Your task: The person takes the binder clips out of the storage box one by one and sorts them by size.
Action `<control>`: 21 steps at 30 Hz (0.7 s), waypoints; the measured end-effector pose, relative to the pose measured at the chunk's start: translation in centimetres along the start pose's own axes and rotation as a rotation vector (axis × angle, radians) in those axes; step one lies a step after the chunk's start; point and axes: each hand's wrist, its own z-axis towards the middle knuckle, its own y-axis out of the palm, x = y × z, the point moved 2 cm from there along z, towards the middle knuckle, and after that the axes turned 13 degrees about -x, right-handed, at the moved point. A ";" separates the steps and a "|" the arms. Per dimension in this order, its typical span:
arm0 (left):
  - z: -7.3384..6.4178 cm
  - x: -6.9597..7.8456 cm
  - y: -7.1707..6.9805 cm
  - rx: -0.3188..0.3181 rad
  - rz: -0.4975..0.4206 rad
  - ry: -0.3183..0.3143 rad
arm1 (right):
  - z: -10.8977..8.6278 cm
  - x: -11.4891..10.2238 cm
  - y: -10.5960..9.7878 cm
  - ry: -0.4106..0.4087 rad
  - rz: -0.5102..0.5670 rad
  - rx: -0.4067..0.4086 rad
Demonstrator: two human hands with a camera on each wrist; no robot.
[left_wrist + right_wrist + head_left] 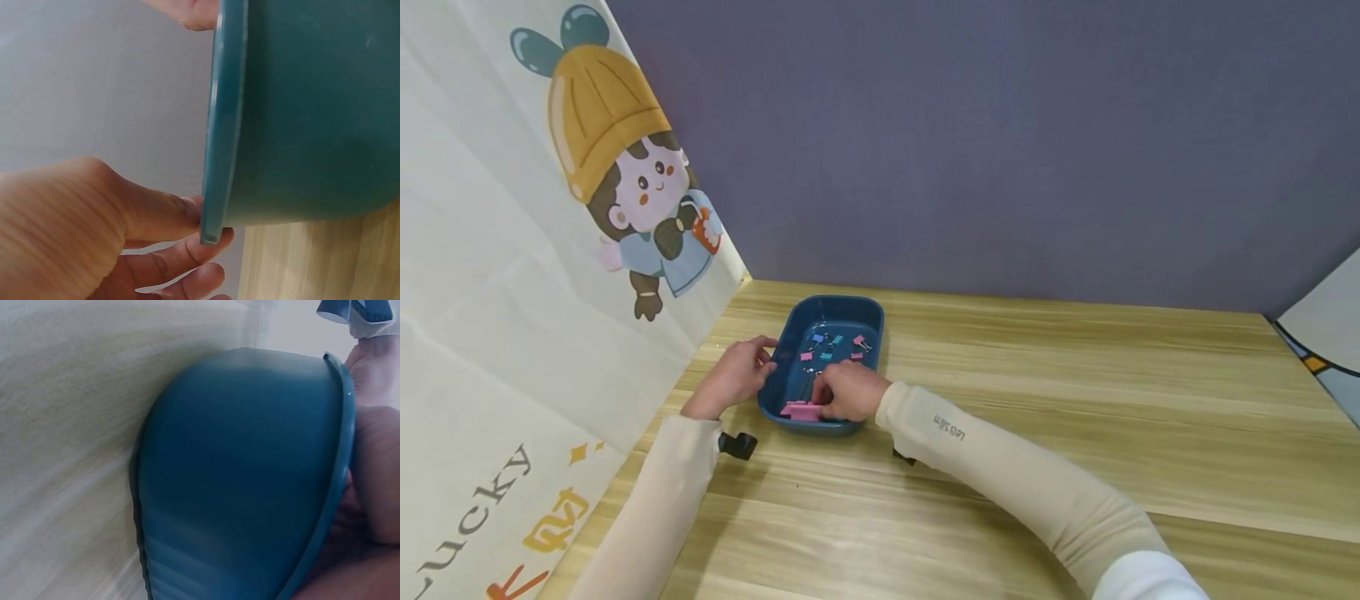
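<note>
Sleeves (1022, 492) foremost; left hand (733, 377) pinches bin's rim (223, 137), right hand (853, 392) holds pink clip (800, 411) inside.

Clips (826, 357) w/in bin (833, 308) on tbl (1075, 400)

The head view looks forward and down on the table (1060, 400). Both wrist views share the tub (312, 112) close up, table at four o'clock in the left, nine in the right.

- The wood-grain tabletop (1112, 400) formed the support surface; its yellow-brown face carried long streaks.
- One dark blue, round-cornered rectangular bin (838, 310) rested base-down near the far left corner.
</note>
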 end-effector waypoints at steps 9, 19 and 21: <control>0.1 0.3 0.2 0.004 0.003 -0.005 | -0.1 0.8 0.2 -0.020 0.038 0.074; 0.3 0.5 0.1 0.000 0.002 -0.035 | -1.1 1.8 -0.6 -0.100 0.053 0.202; 0.2 0.6 0.1 0.003 -0.003 -0.035 | -1.4 2.0 -0.8 -0.112 0.052 0.220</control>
